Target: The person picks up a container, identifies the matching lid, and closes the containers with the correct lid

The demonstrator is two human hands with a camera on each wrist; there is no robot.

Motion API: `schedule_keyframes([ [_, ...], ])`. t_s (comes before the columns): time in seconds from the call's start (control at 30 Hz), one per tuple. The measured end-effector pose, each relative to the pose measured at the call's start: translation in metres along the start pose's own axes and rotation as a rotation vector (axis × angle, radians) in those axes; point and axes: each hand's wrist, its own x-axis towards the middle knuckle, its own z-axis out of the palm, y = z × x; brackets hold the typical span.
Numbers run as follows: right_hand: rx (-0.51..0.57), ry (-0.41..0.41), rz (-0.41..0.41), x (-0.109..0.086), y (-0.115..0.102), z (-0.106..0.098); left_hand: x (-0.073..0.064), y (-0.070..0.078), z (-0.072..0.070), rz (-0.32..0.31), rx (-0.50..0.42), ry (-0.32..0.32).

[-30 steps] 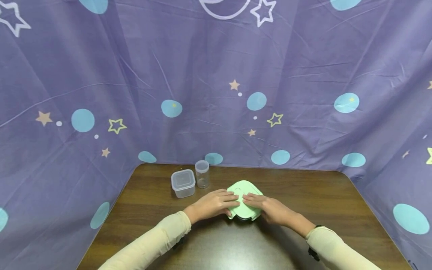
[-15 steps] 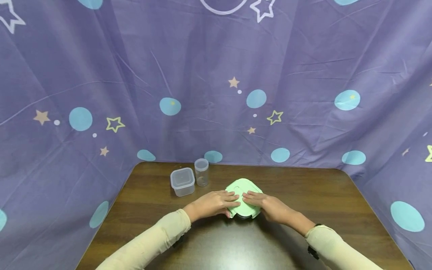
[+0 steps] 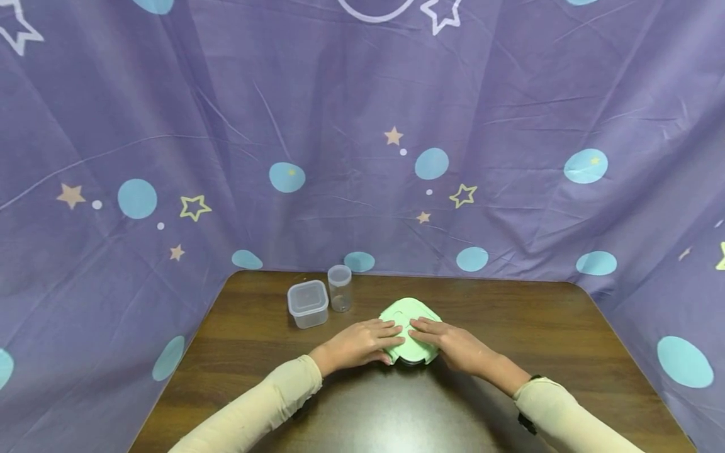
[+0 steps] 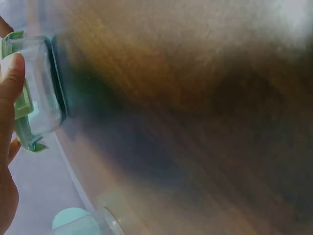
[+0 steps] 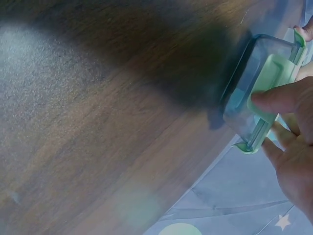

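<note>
A glass food container point(image 3: 416, 309) with a pale green lid sits on the table, its corner pointing away from me. My left hand point(image 3: 357, 343) holds its left side, fingers across the lid top. In the left wrist view that thumb lies at a green side clip point(image 4: 23, 104), which hangs down along the glass wall point(image 4: 43, 83). On the opposite side my right hand point(image 3: 463, 349) has its fingers over the lid. The right wrist view shows its thumb pressing another green clip point(image 5: 275, 71) against the container wall.
Left of the container stand a square clear plastic box point(image 3: 308, 302) with a lid and a clear round jar point(image 3: 340, 290) with a whitish cap. The brown wooden table point(image 3: 510, 314) ends at a purple patterned cloth point(image 3: 351, 113) behind and at both sides.
The view has tilted slightly, shifting everything a little in the picture. Both hands stay at the container with hardly any movement.
</note>
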Motion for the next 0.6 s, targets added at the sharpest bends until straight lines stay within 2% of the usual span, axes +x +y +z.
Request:
schedule_keyframes([
  [0.17, 0.007, -0.008, 0.018, 0.001, 0.001, -0.002, 0.002, -0.001, -0.001, -0.037, -0.095, 0.035],
  [0.27, 0.020, -0.028, 0.033, 0.002, 0.000, -0.003, 0.006, -0.003, -0.006, -0.050, -0.140, 0.026],
  [0.4, 0.029, -0.050, 0.052, 0.003, 0.000, -0.003, 0.011, -0.005, -0.009, -0.064, -0.138, -0.004],
  [0.6, 0.029, -0.019, 0.037, 0.001, 0.001, -0.002, 0.009, -0.003, -0.004, -0.067, -0.117, 0.035],
])
